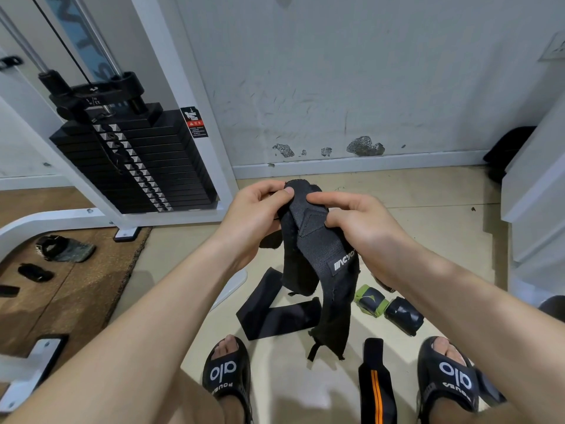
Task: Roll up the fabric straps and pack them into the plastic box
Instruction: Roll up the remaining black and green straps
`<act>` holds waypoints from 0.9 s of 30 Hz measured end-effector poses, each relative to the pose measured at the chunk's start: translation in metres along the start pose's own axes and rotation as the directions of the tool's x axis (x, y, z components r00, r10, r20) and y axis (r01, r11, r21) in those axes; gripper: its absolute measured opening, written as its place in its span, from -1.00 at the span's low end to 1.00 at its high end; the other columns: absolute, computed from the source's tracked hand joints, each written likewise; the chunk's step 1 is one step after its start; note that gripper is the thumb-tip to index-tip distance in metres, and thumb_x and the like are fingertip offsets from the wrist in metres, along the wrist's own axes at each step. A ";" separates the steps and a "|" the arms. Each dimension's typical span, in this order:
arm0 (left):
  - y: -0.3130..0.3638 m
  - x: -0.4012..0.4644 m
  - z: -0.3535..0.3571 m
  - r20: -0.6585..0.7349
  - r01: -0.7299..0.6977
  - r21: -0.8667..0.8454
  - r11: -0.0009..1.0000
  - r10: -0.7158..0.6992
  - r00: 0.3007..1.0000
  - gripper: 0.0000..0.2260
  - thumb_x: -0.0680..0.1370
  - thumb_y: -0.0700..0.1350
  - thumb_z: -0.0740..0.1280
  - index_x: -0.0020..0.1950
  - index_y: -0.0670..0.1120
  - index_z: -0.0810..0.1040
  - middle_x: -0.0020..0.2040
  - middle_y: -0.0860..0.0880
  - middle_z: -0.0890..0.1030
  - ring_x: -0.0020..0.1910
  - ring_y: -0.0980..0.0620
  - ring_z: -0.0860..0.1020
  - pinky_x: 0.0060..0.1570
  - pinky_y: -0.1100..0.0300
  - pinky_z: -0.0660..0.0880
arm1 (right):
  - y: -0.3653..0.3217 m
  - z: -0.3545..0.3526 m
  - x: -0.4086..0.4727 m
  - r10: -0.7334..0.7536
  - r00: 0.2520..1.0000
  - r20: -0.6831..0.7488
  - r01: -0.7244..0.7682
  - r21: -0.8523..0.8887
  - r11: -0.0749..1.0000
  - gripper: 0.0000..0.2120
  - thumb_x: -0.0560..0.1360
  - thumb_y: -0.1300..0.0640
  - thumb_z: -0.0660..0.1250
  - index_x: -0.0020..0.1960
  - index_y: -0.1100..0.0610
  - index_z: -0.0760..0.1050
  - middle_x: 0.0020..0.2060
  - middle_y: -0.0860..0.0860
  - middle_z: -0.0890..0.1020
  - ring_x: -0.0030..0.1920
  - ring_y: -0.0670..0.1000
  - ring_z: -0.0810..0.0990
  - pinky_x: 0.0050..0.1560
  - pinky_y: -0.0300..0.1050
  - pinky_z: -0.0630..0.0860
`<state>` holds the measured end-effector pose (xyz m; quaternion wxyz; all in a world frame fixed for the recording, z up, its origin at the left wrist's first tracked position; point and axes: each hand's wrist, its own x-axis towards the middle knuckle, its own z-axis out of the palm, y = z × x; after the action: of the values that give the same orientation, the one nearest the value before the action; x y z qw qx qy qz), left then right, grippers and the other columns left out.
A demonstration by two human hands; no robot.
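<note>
Both hands pinch the top end of the black strap (318, 255): left hand (256, 215) and right hand (360, 228) side by side. The strap hangs straight down below the fingers (318, 198), ready to roll from the top.

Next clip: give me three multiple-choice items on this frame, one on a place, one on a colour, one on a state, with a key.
1. Where does the weight stack stand?
A. left of the hands
B. right of the hands
C. behind the sandals

2. What colour is the stripe on the strap lying between the sandals?
A. white
B. orange
C. blue

3. How is the black strap held?
A. by the left hand alone
B. by neither hand
C. by both hands

Key: 1 A, the stack fills the upper left. 2 B, an orange line runs along it. 3 C, the left hand and right hand both pinch its top end.
</note>
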<state>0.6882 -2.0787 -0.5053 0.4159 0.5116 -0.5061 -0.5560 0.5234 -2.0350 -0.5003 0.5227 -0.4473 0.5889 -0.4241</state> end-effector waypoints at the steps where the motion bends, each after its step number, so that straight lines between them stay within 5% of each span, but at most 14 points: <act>1: 0.000 0.000 0.001 -0.003 0.001 -0.008 1.000 -0.001 1.000 -0.85 0.67 -0.17 0.31 0.13 -0.18 0.66 -0.08 -0.05 0.66 -0.11 0.03 0.62 -0.08 0.21 0.60 | 0.000 0.000 0.000 -0.004 1.000 0.000 0.004 0.002 1.000 -0.54 0.53 0.40 0.21 0.21 -0.01 0.68 -0.01 -0.07 0.74 0.08 0.05 0.71 0.17 -0.01 0.64; 7: -0.001 0.002 0.004 -0.045 0.010 -0.032 0.999 -0.011 0.999 -0.87 0.67 -0.20 0.31 0.12 -0.17 0.65 -0.06 -0.08 0.68 -0.09 -0.03 0.63 -0.07 0.09 0.60 | 0.001 0.000 -0.001 -0.006 1.000 0.008 0.006 -0.007 1.000 -0.54 0.54 0.40 0.22 0.23 0.00 0.67 0.04 -0.08 0.72 0.08 -0.01 0.70 0.15 -0.10 0.64; 15: 0.000 0.006 0.003 -0.114 -0.020 -0.078 0.997 0.011 0.993 -0.87 0.65 -0.30 0.30 0.11 -0.19 0.64 -0.09 -0.09 0.68 -0.18 0.04 0.64 -0.19 0.23 0.60 | 0.002 0.001 -0.002 -0.022 0.999 0.037 0.022 -0.008 1.000 -0.56 0.55 0.40 0.23 0.22 0.00 0.67 0.07 -0.05 0.71 0.10 0.02 0.69 0.20 -0.05 0.62; 18: 0.001 0.006 0.001 -0.131 -0.049 -0.075 0.996 0.039 0.991 -0.87 0.65 -0.31 0.30 0.11 -0.17 0.62 -0.19 -0.02 0.68 -0.24 0.07 0.62 -0.22 0.21 0.58 | 0.004 0.000 -0.001 -0.023 0.999 0.048 0.024 -0.013 1.000 -0.67 0.54 0.38 0.29 0.13 0.03 0.65 -0.07 -0.03 0.65 -0.08 -0.03 0.65 -0.01 -0.20 0.59; 21: 0.003 0.005 -0.001 -0.163 -0.086 -0.082 0.993 0.072 0.984 -0.85 0.63 -0.34 0.30 0.10 -0.12 0.57 -0.28 0.03 0.63 -0.31 0.09 0.57 -0.32 0.25 0.52 | 0.013 -0.002 0.002 0.009 0.999 0.042 -0.004 -0.099 0.995 -0.85 0.53 0.27 0.42 0.04 0.07 0.54 -0.19 0.01 0.57 -0.17 0.02 0.58 -0.09 -0.08 0.54; 27: 0.008 0.001 -0.002 -0.166 -0.123 -0.032 0.992 0.116 0.979 -0.81 0.62 -0.37 0.27 -0.04 -0.13 0.59 -0.23 -0.06 0.54 -0.35 0.07 0.49 -0.42 0.27 0.45 | 0.016 -0.007 0.006 0.004 0.999 0.042 0.010 -0.335 0.942 -0.52 0.50 0.05 0.50 0.33 -0.02 0.37 0.00 -0.02 0.57 -0.08 -0.03 0.61 -0.18 -0.16 0.46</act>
<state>0.6900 -2.0812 -0.4974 0.4993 0.5154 -0.4883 -0.4966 0.5150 -2.0364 -0.5164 0.4508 -0.5393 0.6406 -0.3091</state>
